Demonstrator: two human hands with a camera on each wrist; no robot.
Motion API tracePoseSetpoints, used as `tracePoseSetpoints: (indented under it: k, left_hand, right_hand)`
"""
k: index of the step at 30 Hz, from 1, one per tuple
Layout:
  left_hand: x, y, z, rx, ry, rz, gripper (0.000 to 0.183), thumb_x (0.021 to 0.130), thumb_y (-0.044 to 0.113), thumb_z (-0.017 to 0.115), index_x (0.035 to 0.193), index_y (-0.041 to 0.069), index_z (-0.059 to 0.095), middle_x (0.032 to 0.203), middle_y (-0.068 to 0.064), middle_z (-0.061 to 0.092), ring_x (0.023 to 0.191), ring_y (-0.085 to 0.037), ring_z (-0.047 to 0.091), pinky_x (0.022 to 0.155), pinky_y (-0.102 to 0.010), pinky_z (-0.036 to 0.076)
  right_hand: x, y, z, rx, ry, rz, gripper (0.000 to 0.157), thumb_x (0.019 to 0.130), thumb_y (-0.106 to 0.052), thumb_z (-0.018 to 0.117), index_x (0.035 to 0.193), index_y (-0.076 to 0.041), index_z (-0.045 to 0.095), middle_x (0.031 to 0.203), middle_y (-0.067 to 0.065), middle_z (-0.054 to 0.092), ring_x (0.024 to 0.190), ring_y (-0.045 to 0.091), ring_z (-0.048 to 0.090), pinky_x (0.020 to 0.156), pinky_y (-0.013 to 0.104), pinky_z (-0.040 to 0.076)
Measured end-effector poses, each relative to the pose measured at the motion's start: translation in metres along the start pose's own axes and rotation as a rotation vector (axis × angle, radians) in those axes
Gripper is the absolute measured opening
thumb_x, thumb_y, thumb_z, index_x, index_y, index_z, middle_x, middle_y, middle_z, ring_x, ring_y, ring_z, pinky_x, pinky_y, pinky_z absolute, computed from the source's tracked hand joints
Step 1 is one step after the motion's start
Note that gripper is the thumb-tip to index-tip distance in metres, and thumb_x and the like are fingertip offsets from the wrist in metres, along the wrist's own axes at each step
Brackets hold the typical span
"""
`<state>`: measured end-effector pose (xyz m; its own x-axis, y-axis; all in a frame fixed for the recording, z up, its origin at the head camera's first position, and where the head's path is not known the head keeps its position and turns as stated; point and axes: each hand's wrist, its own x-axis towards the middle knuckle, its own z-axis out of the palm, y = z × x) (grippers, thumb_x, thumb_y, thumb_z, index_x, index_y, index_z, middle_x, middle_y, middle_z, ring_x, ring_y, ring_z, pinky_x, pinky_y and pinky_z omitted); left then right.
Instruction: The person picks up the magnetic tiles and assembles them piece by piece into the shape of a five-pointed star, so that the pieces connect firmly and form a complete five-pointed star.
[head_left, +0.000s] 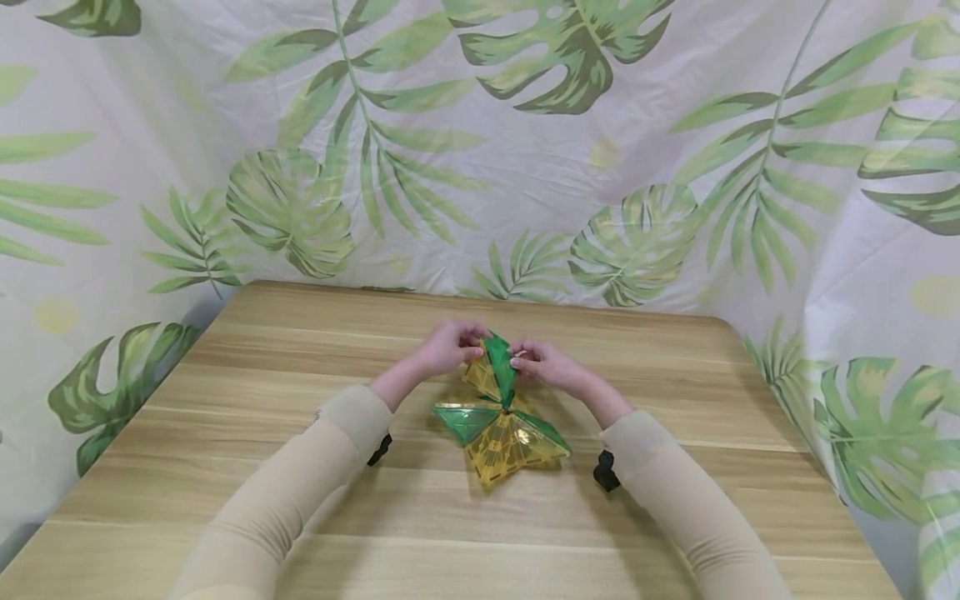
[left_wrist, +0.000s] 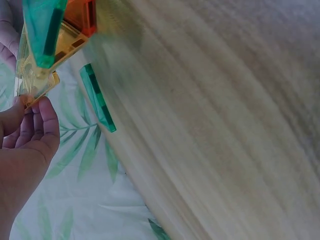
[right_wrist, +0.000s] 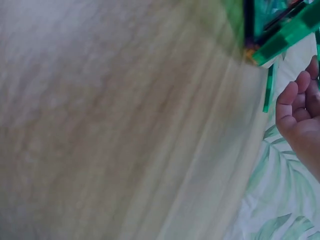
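A build of see-through green and yellow magnetic tiles (head_left: pixel 517 446) stands mid-table, its pieces fanning out from a centre point. At its far end, my left hand (head_left: pixel 448 347) pinches the corner of a yellow magnetic tile (left_wrist: pixel 42 82) between thumb and fingers. Across from it, my right hand (head_left: pixel 551 365) holds the edge of the upright green magnetic tile (head_left: pixel 500 360) with thumb and fingertips. The right wrist view shows curled fingers (right_wrist: pixel 300 97) beside green tile edges (right_wrist: pixel 287 37), with the thumb out of frame. An orange-red tile (left_wrist: pixel 82 16) shows inside the build in the left wrist view.
The wood-grain table (head_left: pixel 225 400) reaches back to a leaf-print cloth (head_left: pixel 420 150) hanging behind and at both sides. A separate-looking green piece (left_wrist: pixel 97 97) shows near the table edge in the left wrist view. Dark wrist cameras (head_left: pixel 606 471) sit under both forearms.
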<state>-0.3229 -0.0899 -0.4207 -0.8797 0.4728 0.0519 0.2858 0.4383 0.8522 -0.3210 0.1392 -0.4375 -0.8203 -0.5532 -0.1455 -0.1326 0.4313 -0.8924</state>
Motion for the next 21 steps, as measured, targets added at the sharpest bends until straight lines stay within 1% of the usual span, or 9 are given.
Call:
tracePoseSetpoints:
  k: [2,4,6,8,12,13,15,17,21]
  left_hand:
    - [-0.001,-0.002,0.002,0.008,-0.009,-0.009,0.028,0.09,-0.002,0.059,0.117,-0.003,0.06,0.091,-0.016,0.065,0.076,-0.017,0.062,0.076,-0.042,0.055]
    - [-0.001,-0.004,0.004,0.008,-0.011,-0.02,0.028,0.09,-0.001,0.06,0.118,-0.003,0.06,0.09,-0.014,0.065,0.075,-0.016,0.061,0.076,-0.042,0.054]
    - [0.0,-0.006,0.005,0.012,-0.009,-0.024,0.028,0.089,-0.001,0.06,0.118,-0.002,0.06,0.089,-0.014,0.064,0.074,-0.016,0.061,0.075,-0.04,0.055]
    - [0.0,-0.007,0.006,0.014,-0.006,-0.025,0.028,0.089,-0.001,0.06,0.117,-0.002,0.061,0.089,-0.014,0.064,0.074,-0.016,0.061,0.075,-0.04,0.055]
    - [0.001,-0.008,0.007,0.03,-0.01,-0.025,0.027,0.089,-0.001,0.06,0.116,-0.003,0.06,0.089,-0.014,0.064,0.076,-0.018,0.062,0.074,-0.04,0.055]
    - [0.001,-0.008,0.007,0.032,-0.013,-0.029,0.027,0.089,-0.001,0.06,0.116,-0.003,0.06,0.089,-0.014,0.064,0.077,-0.018,0.062,0.075,-0.042,0.055]
    - [0.001,-0.01,0.008,0.04,-0.016,-0.038,0.028,0.089,-0.002,0.06,0.117,-0.003,0.06,0.09,-0.014,0.064,0.079,-0.02,0.063,0.076,-0.041,0.055]
    - [0.001,-0.011,0.008,0.06,-0.019,-0.047,0.028,0.088,-0.002,0.061,0.117,-0.002,0.06,0.092,-0.014,0.064,0.081,-0.02,0.063,0.076,-0.038,0.055]
    - [0.001,-0.017,0.01,0.116,-0.039,-0.038,0.028,0.089,-0.002,0.061,0.117,-0.003,0.059,0.095,-0.014,0.065,0.087,-0.022,0.063,0.076,-0.03,0.053]
  right_hand:
    - [0.0,0.003,0.0,0.01,-0.018,0.021,0.027,0.099,-0.014,0.049,0.121,0.002,0.052,0.1,0.012,0.066,0.09,0.025,0.064,0.081,0.039,0.052]
    - [0.0,0.005,0.0,0.011,-0.034,0.031,0.028,0.099,-0.015,0.048,0.122,0.001,0.052,0.103,0.014,0.066,0.089,0.021,0.065,0.082,0.039,0.053]
    - [0.001,0.006,0.0,0.017,-0.045,0.032,0.029,0.099,-0.015,0.048,0.123,0.002,0.051,0.105,0.016,0.066,0.089,0.023,0.065,0.082,0.041,0.053]
    - [0.001,0.006,-0.001,0.002,-0.05,0.026,0.03,0.099,-0.016,0.049,0.123,0.002,0.051,0.104,0.016,0.065,0.09,0.025,0.064,0.082,0.041,0.053]
    - [0.002,0.007,-0.001,-0.066,-0.041,0.011,0.03,0.098,-0.018,0.051,0.122,0.001,0.055,0.098,0.012,0.063,0.09,0.028,0.06,0.078,0.04,0.052]
    - [0.003,0.007,-0.001,-0.084,-0.041,0.011,0.03,0.098,-0.018,0.051,0.122,0.0,0.056,0.097,0.01,0.062,0.089,0.026,0.059,0.076,0.038,0.052]
    - [0.005,0.008,-0.001,-0.109,-0.043,0.011,0.03,0.098,-0.018,0.052,0.121,-0.001,0.057,0.097,0.008,0.062,0.088,0.026,0.058,0.074,0.037,0.051]
    - [0.007,0.009,-0.001,-0.126,-0.051,0.019,0.029,0.097,-0.018,0.053,0.121,-0.001,0.059,0.097,0.007,0.063,0.085,0.025,0.056,0.071,0.035,0.049]
    - [0.009,0.011,0.0,-0.147,-0.076,0.038,0.029,0.096,-0.014,0.055,0.121,0.0,0.061,0.1,0.006,0.065,0.081,0.021,0.055,0.066,0.03,0.045]
